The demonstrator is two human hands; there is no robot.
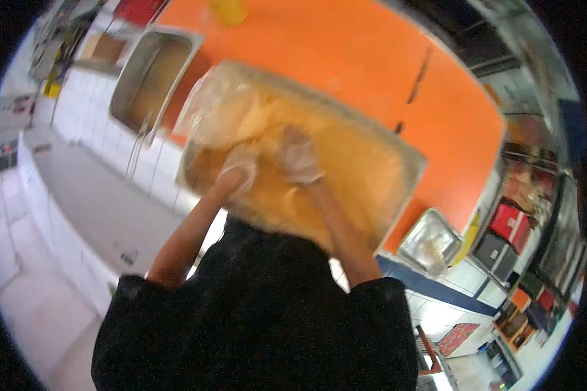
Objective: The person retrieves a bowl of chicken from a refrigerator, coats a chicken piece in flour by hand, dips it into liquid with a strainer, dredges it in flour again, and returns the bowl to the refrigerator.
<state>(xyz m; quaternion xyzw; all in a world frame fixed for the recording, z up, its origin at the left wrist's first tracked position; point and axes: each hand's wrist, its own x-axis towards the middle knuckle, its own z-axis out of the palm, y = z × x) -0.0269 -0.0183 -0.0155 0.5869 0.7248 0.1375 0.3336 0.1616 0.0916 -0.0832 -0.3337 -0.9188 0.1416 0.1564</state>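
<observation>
A large shallow tray [411, 186] holds a heap of orange-yellow powder [359, 163], loose and grainy like breading. Both hands wear clear plastic gloves and reach into the left half of this tray. My left hand [241, 171] touches the powder near the tray's near left side. Close beside it on the right, my right hand [299, 156] presses into the powder, its fingertips darker and smeared. Blur hides the fingers of both hands, so whether they hold anything cannot be made out. A crumpled clear plastic bag [218, 104] lies over the tray's far left corner.
The tray rests on an orange countertop [372, 72]. A metal basin [153, 81] with a wire handle stands at the left. To the right is a small metal tray [430, 238] with crumpled plastic. A yellow object [228, 10] sits at the far edge.
</observation>
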